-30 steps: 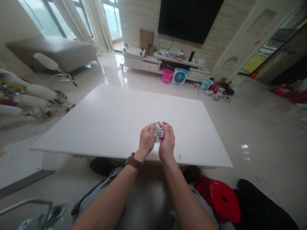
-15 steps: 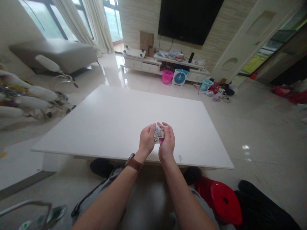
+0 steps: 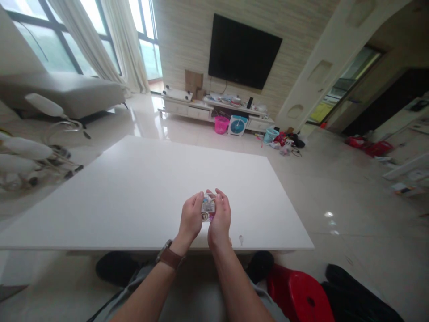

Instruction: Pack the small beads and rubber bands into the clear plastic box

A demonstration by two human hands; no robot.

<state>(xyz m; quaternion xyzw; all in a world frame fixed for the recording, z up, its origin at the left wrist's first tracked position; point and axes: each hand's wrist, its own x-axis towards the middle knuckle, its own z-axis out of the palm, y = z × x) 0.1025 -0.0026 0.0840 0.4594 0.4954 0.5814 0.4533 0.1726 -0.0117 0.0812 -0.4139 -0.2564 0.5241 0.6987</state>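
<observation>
Between my two hands is a small clear packet with a white printed label and bits of blue, pink and silver showing. My left hand, below a brown-strapped wristwatch, grips its left side with the thumb on top. From the right, my right hand closes around the other side. Both hands are above the near part of a white table. What exactly the packet contains is too small to make out. A small key-shaped thing lies near the table's front edge, right of my hands.
A red stool stands at the lower right beside dark cloth. White-padded chairs are on the left. Farther off are a pink basket, a blue fan and a low cabinet under the television.
The camera view has tilted up and turned a little right, so the table and hands appear lower and farther left. Both hands keep the same hold on the packet.
</observation>
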